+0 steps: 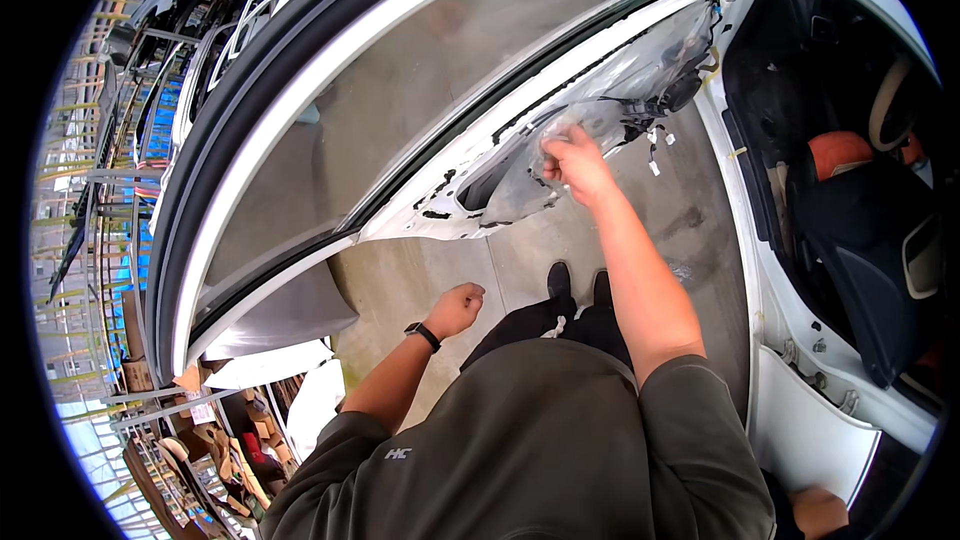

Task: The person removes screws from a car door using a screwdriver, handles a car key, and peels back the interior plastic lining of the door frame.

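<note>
A white car door point(405, 215) stands open in front of me, its inner trim off. Clear plastic film point(610, 90) covers part of its inner panel, wrinkled and loose at the lower edge. My right hand point(575, 165) is at this film, fingers closed in a pinch on it. Beyond that hand, black wiring with connectors point(640, 120) and a round black speaker-like part point(684, 90) hang along the panel. My left hand point(455, 310), with a dark watch point(423, 336) on the wrist, hangs by my body, its fingers curled and nothing visible in them.
To the right lies the car's open doorway with a black and orange seat point(840, 155) and a steering wheel point(888, 105). A white panel point(815, 440) stands at the lower right. Racks of car parts point(190, 50) and shelves with cardboard point(230, 440) line the left.
</note>
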Action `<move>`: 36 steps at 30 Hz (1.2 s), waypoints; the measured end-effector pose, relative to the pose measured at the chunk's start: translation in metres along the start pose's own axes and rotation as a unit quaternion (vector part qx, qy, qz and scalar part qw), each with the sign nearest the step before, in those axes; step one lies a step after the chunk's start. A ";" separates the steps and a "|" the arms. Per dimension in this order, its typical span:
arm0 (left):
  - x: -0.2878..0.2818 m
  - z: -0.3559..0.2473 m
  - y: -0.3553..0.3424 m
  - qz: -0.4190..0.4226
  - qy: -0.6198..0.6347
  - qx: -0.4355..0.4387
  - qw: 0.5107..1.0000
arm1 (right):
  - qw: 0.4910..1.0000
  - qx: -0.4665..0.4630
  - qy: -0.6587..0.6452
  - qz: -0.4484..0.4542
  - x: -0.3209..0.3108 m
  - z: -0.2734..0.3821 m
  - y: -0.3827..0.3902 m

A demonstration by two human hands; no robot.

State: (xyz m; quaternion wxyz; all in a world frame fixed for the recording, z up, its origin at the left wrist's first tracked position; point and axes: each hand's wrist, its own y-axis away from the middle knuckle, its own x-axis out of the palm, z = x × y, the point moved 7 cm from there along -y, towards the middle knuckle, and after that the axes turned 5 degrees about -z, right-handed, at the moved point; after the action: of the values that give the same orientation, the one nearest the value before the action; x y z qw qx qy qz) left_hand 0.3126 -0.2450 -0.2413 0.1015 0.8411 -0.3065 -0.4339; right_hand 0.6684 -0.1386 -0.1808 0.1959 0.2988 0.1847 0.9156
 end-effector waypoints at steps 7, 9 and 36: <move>0.034 -0.089 0.002 -0.027 0.148 0.007 0.989 | 0.971 -0.055 0.227 0.046 0.024 -0.022 0.014; 0.042 -0.094 0.004 0.001 0.242 -0.010 0.970 | 0.940 -0.026 0.330 0.078 0.029 -0.037 0.025; -0.011 -0.092 -0.055 -0.140 0.696 -0.143 0.690 | 0.983 0.128 0.086 0.100 0.047 -0.069 0.050</move>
State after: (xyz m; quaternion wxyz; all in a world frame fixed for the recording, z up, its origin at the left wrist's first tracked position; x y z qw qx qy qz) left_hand 0.4037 -0.2039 -0.2026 0.3431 0.9105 0.0386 0.2276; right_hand 0.5782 -0.1749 -0.1876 0.0466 0.2582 0.2852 0.9218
